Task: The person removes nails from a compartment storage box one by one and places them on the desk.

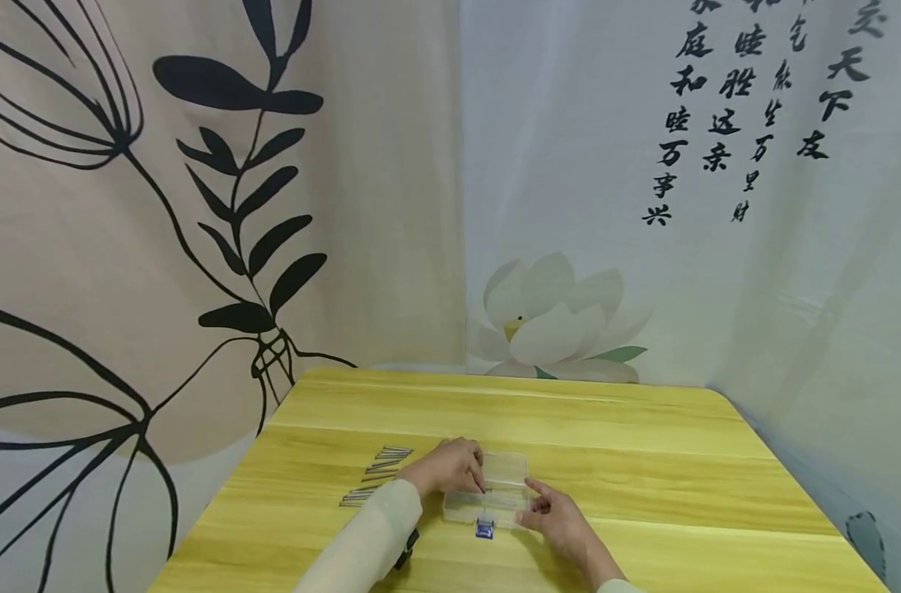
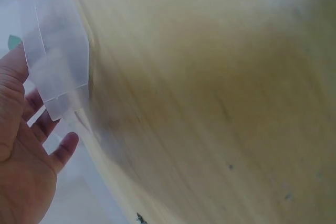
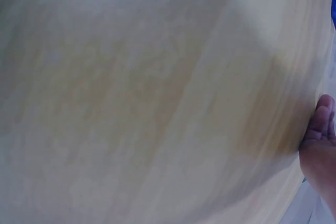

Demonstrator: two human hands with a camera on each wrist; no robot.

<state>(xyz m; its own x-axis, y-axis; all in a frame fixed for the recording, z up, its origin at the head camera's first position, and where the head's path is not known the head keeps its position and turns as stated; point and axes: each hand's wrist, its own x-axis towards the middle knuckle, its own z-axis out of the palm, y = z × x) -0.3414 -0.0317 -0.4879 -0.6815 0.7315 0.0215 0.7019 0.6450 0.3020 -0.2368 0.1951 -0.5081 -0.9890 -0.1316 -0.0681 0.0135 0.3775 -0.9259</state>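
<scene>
A clear plastic box [image 1: 458, 506] lies on the wooden table with its lid [image 1: 506, 467] laid back and a blue tab [image 1: 484, 528] at its front. My left hand [image 1: 450, 466] reaches over the box, fingers bent down into its left part. What its fingertips hold, if anything, is hidden. In the left wrist view, that hand [image 2: 26, 177] is beside the clear wall of the box [image 2: 63, 51]. My right hand [image 1: 562, 523] grips the box's right end, thumb at the front and a finger farther back. Only part of it [image 3: 320, 140] shows in the right wrist view.
Several thin metal nails [image 1: 380, 469] lie in loose groups on the table, left of the box and partly behind my left sleeve [image 1: 369, 535]. The wooden table [image 1: 680, 461] extends to a patterned curtain [image 1: 391, 206] behind it.
</scene>
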